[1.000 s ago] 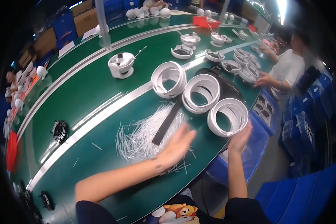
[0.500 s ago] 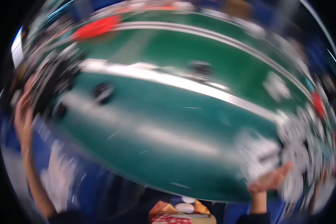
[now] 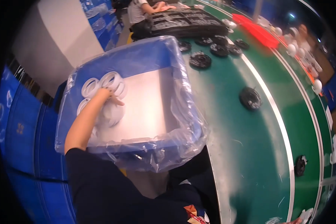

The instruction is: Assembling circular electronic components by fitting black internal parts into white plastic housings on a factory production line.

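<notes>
My left hand (image 3: 112,96) reaches down into a large blue bin (image 3: 138,152) lined with clear plastic. Its fingers look spread above a cluster of white plastic rings (image 3: 90,88) on the bin's pale bottom. One white ring (image 3: 114,115) lies right beneath the hand; whether the fingers touch it is unclear. At the bottom right edge of the picture a small part of my right hand (image 3: 296,221) shows on the green worktable (image 3: 250,156), beside a white part (image 3: 307,215). Its fingers are cut off by the edge.
Black round parts (image 3: 200,60) lie along the table's far end, before a stack of black trays (image 3: 190,23). Another person (image 3: 140,13) works there. A red tray (image 3: 255,30) stands across the table, and blue crates (image 3: 18,127) line the left side.
My view has swung left from the table to the blue bin. My left arm now reaches into it. The right hand has shifted to the picture's lower right edge.
</notes>
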Demonstrator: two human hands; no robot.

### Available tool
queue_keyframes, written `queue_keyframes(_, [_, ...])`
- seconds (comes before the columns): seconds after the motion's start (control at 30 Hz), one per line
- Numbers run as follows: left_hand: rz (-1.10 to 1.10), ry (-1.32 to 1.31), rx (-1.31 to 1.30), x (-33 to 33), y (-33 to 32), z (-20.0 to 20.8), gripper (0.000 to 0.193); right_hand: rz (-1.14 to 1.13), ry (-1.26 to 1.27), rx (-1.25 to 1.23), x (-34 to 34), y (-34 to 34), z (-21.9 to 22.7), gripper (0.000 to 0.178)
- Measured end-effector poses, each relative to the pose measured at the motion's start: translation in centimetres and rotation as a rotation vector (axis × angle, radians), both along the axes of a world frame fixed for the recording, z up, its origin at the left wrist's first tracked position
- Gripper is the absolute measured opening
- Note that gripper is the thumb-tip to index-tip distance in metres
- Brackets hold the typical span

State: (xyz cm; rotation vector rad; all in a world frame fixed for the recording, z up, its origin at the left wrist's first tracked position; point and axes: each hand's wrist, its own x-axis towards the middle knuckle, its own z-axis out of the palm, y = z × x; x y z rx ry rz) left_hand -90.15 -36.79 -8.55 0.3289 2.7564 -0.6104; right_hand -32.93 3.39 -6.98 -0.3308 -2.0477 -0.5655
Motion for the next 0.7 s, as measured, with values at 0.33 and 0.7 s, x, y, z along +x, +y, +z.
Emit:
queue_keyframes(0.33, [0.549,-0.570,0.094,5.9,-2.9,3.6,0.082,0.031,0.019,-0.143,-0.1,-1.7,-0.8,0.050])
queue_keyframes(0.7, [0.346,-1.058,0.042,3.9,-10.6,-11.4,0.048,0.037,-0.016,-0.160,2.5,-0.5,-2.2,0.044])
